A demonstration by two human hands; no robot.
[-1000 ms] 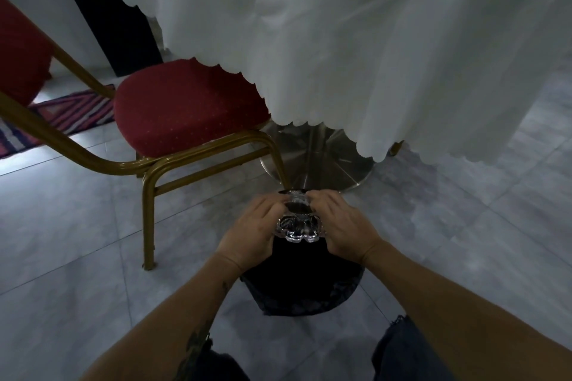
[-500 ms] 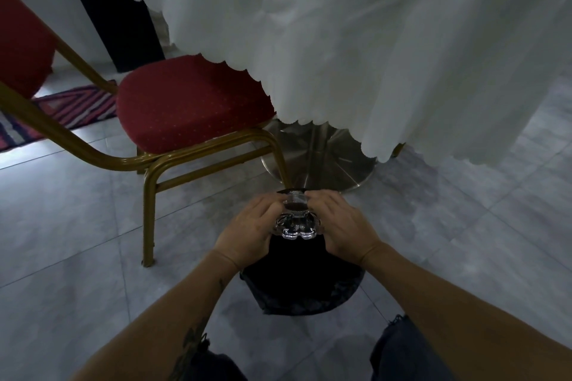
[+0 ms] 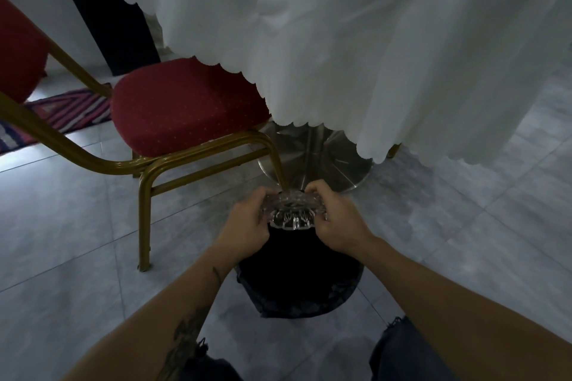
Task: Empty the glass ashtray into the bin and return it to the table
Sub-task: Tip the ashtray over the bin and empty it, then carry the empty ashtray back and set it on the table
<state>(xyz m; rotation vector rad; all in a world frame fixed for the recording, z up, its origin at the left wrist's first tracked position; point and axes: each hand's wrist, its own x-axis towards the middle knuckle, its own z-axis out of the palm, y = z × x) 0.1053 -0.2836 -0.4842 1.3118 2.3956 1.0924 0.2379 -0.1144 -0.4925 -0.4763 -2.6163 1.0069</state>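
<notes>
Ashtray [image 3: 292,210] (seemingly tilted) clasped between both hands' fingers [image 3: 312,189].

ashtray [image 3: 292,214]: held above the bin [image 3: 297,281], between left hand [image 3: 247,226] at 9 o'clock and right hand [image 3: 339,223] at 3 o'clock
chair [image 3: 185,108]: at 10 o'clock from the bin
surface [image 3: 356,40]: at 12 o'clock, behind the bin
rug [image 3: 62,111]: behind the chair

Two bare forearms, no sleeves; the left forearm [image 3: 185,312] carries dark tattoo markings. Below, dark blue trousers [image 3: 399,353], apparently frayed denim in the dim light.
</notes>
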